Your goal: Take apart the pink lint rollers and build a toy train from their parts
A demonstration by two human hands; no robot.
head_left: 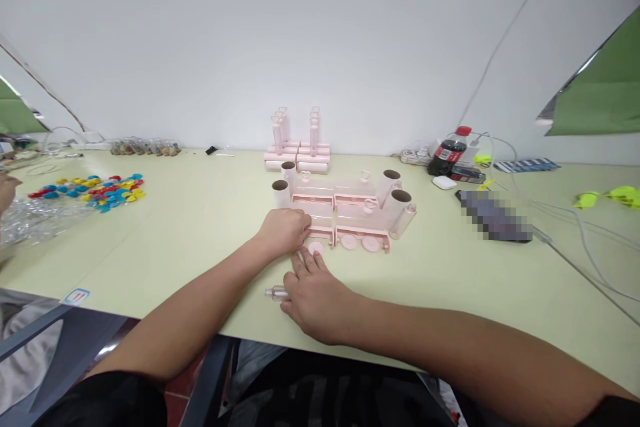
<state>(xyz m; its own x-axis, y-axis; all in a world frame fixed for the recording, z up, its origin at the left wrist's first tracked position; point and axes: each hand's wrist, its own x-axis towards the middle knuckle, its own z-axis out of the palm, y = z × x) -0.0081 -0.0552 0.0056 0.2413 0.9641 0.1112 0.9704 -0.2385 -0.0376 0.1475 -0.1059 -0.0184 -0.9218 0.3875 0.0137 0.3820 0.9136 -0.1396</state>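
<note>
Two hands meet at the pink toy train point(345, 213) mid-table point(200, 233). Left hand point(283, 230), fingers curled loosely, steadies the train's left end; a firm hold matters while parts go on. Right hand point(313, 293) lies flat, fingers spread by a loose pink wheel point(315, 248), covering a small clear bottle point(277, 293). Whether it grips the bottle, can't tell.

Counting now: four open tubes point(391, 181) stand at the ends of my pink train point(345, 213), and three pink wheels point(356, 241) show along its front. At the desk's point(200, 213) back edge, one cola bottle point(447, 153). Near the front edge, one small clear bottle point(276, 293).
</note>
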